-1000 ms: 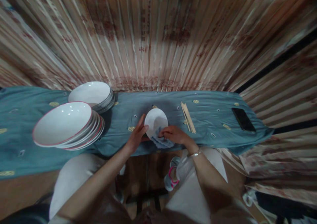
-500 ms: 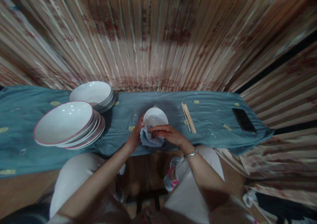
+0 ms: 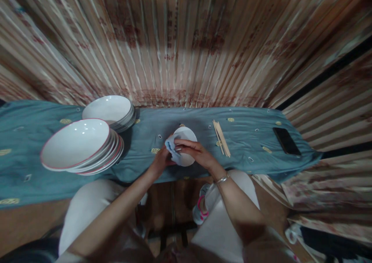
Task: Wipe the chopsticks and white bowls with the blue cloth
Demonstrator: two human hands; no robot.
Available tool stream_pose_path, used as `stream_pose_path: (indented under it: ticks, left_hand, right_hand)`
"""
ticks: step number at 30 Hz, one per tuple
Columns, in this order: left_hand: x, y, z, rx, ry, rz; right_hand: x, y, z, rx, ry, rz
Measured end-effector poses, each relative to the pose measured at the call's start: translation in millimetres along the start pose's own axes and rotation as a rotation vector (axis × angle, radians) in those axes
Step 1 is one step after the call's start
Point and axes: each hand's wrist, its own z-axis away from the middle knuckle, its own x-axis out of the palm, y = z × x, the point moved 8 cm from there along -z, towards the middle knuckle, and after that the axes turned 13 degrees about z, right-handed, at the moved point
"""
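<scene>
A small white bowl (image 3: 189, 136) is held over the near edge of the table, its inside facing up toward me. My left hand (image 3: 162, 160) grips its left rim, with some fingers hidden behind the bowl and cloth. A light blue cloth (image 3: 172, 148) is folded over the bowl's left side. My right hand (image 3: 199, 152) presses the cloth against the bowl there, fingers stretched across it and pointing left. Parts of the bowl's inside are covered by this hand.
On the left stand a stack of red-rimmed white bowls (image 3: 75, 145) and, behind it, another stack of white bowls (image 3: 107, 110). Several wooden chopsticks (image 3: 221, 138) lie right of my hands. A black phone (image 3: 286, 141) rests near the right end of the blue-green tablecloth (image 3: 244, 119). Pleated curtains (image 3: 180, 61) hang behind.
My right hand has shifted the cloth from the bowl's near side to its left rim. More of the bowl's near side now shows. The stacks, chopsticks and phone stay put.
</scene>
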Motion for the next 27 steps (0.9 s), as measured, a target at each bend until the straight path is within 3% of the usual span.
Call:
stream_pose_path:
  ticks: [4, 14, 17, 21, 27]
  left_hand:
    - [4, -1, 2, -0.051, -0.01, 0.039]
    - [8, 6, 6, -0.021, -0.052, 0.015]
    - [9, 10, 8, -0.016, -0.043, -0.009]
    - [10, 11, 10, -0.029, -0.052, -0.01]
    - [12, 12, 11, -0.021, -0.051, -0.009]
  right_hand:
    - [-6, -1, -2, -0.002, 0.046, -0.045]
    - [-25, 13, -9, 0.004, 0.174, -0.008]
    - [-35, 19, -12, -0.011, 0.216, 0.141]
    - [-45, 18, -12, -0.041, 0.257, 0.496]
    - [-41, 9, -5, -0.006, 0.285, 0.987]
